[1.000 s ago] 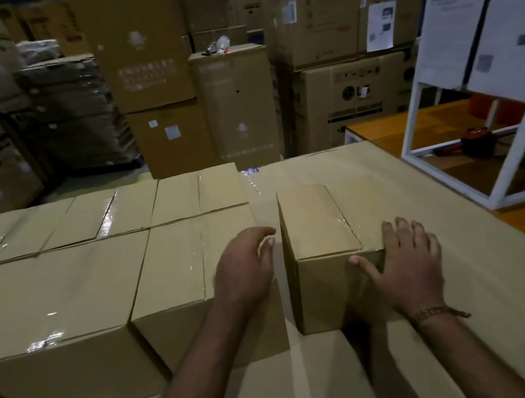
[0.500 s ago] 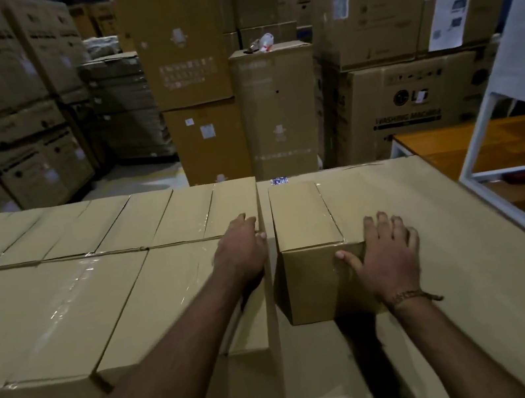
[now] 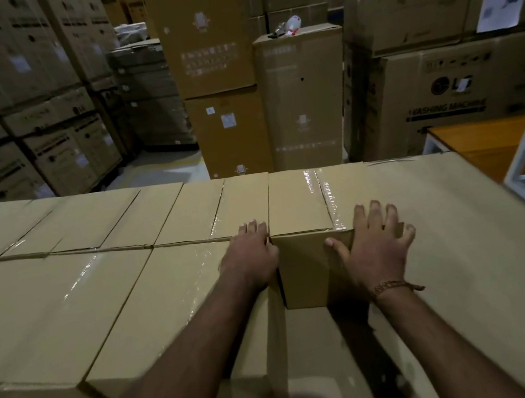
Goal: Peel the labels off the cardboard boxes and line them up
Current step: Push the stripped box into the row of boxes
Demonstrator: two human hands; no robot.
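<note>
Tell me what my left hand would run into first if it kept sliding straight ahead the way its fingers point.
Probably nothing soon: the left hand lies flat on the row box, fingers pointing along the box tops beside the small box. Depth is unclear.

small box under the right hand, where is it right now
In the head view the small box sits just right of centre on the big cardboard surface, pushed against the right end of the far row of boxes, with the left hand and right hand on it.

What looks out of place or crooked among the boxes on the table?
Nothing stands out. The small box under the right hand sits square against the back row, its far edge level with it. The left hand rests on the neighbouring box.
</note>
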